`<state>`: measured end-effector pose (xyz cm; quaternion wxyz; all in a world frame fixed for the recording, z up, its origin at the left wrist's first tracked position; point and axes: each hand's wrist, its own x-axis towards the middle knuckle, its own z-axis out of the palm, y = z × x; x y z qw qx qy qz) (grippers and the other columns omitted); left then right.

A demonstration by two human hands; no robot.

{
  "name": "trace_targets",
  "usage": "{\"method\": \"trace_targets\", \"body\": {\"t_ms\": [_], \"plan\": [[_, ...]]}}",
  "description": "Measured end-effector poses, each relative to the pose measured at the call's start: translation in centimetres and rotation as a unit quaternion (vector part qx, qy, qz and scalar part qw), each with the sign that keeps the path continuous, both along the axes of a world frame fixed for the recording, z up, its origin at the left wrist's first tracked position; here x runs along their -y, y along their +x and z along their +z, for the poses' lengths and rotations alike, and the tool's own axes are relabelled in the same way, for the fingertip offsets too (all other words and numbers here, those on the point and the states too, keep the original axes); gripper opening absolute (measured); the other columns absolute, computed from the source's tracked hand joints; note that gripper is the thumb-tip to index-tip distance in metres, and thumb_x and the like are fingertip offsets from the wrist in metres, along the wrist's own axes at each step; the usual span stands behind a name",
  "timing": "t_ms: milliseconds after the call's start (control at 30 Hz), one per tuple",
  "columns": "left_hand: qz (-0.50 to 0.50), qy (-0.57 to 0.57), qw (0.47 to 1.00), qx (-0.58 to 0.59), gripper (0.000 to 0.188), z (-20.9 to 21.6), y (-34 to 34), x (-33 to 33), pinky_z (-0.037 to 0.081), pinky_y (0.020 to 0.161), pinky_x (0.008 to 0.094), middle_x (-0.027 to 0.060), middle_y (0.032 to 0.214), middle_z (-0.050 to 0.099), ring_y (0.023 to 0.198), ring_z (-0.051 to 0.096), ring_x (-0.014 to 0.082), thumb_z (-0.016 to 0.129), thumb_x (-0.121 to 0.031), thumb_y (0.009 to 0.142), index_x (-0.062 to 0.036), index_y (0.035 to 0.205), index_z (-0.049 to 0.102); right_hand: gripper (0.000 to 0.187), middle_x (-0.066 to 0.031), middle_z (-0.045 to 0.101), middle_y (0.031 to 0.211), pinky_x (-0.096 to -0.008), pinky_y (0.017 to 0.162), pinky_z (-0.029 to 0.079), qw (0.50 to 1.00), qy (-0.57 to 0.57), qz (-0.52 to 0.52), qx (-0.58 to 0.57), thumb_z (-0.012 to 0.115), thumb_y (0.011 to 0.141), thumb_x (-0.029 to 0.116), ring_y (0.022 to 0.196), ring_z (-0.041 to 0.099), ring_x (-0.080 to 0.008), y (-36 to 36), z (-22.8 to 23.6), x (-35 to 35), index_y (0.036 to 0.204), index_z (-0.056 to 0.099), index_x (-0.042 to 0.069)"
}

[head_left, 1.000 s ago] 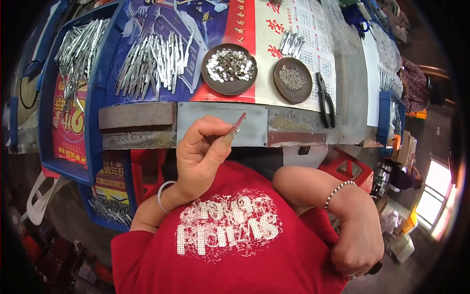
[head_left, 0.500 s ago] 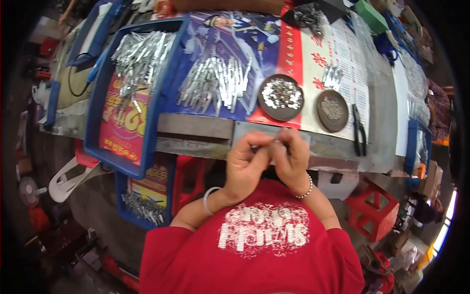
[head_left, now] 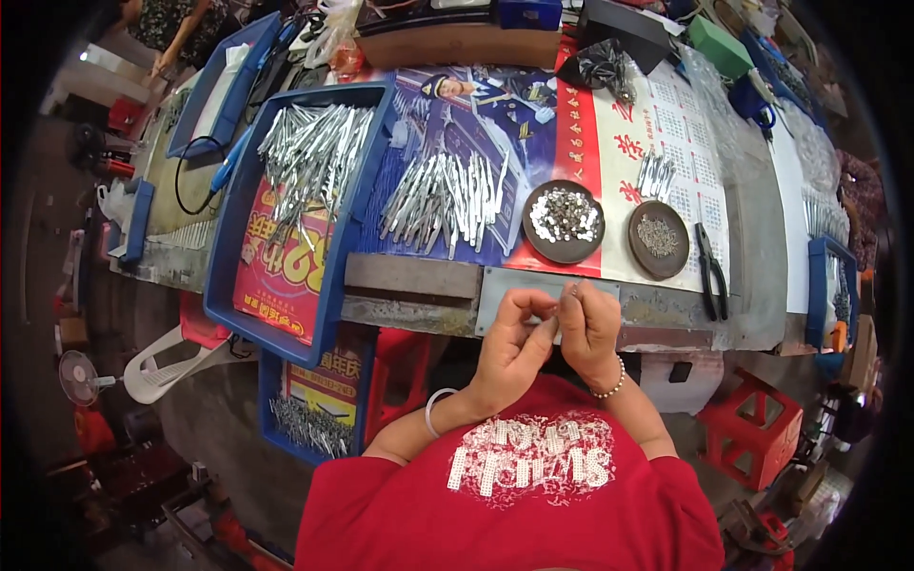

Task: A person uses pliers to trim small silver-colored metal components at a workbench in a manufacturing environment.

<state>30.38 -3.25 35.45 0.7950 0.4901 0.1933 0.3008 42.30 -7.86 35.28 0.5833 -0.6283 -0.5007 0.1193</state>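
Note:
My left hand and my right hand meet in front of my chest, just below the bench's front edge. Together they pinch a small thin metal piece between the fingertips; it is mostly hidden by the fingers. Straight ahead on the bench stand a dark round dish of small shiny parts and a second dark dish of finer parts. A loose heap of silver metal strips lies left of the dishes.
A blue tray of silver strips sits at the left, another blue tray of strips stands lower by my left knee. Black pliers lie right of the dishes. Red plastic stools stand at the right. Someone's hand shows far left.
A second ago my left hand alone held up the thin piece while my right arm hung low at my right side. My right hand has since come up and joined it at the piece.

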Motion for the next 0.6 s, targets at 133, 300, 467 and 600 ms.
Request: {"method": "trace_targets", "body": {"t_ms": [133,300,467,600], "plan": [[-0.038,0.087,0.994,-0.058,0.022,-0.1,-0.3,0.3,0.036,0.052,0.0195,-0.0004,0.067,0.05,0.058,0.043,0.0044,0.042,-0.007,0.095,-0.0023,0.115,0.034,0.018,-0.0093,0.047,0.054,-0.0306,0.04,0.034,0.997,0.048,0.0,0.066,0.058,0.081,0.003,0.042,0.046,-0.0224,0.3,-0.1,0.2,0.067,0.046,0.002],[0.031,0.145,0.987,-0.059,0.026,-0.8,-0.2,0.8,0.037,0.053,0.0185,0.001,0.072,0.054,0.06,0.044,0.0037,0.041,-0.006,0.095,-0.0022,0.12,0.037,0.014,-0.0075,0.05,0.057,-0.0305,0.04,0.035,0.987,0.137,-0.031,0.073,0.062,0.079,0.004,0.043,0.046,-0.0214,-0.3,-1.3,-0.6,0.075,0.049,0.004],[0.064,0.121,0.989,-0.062,0.022,-1.5,0.2,1.0,0.034,0.055,0.0154,0.0002,0.08,0.055,0.063,0.042,0.0011,0.041,-0.01,0.097,-0.0036,0.118,0.037,0.016,-0.0084,0.052,0.058,-0.0285,0.042,0.036,0.989,0.024,-0.057,0.135,0.064,0.08,0.007,0.044,0.048,-0.0199,-0.3,-2.1,-0.2,0.071,0.051,0.003],[0.061,0.047,0.997,-0.015,0.02,-1.5,0.0,0.7,0.038,0.061,0.0164,0.0022,0.09,0.055,0.073,0.046,0.0028,0.04,-0.008,0.097,-0.0022,0.116,0.038,0.016,-0.01,0.053,0.058,-0.0294,0.042,0.037,0.971,-0.06,0.041,-0.227,0.061,0.083,0.008,0.046,0.051,-0.0197,-0.6,-1.1,-0.3,0.07,0.052,0.001]]}}
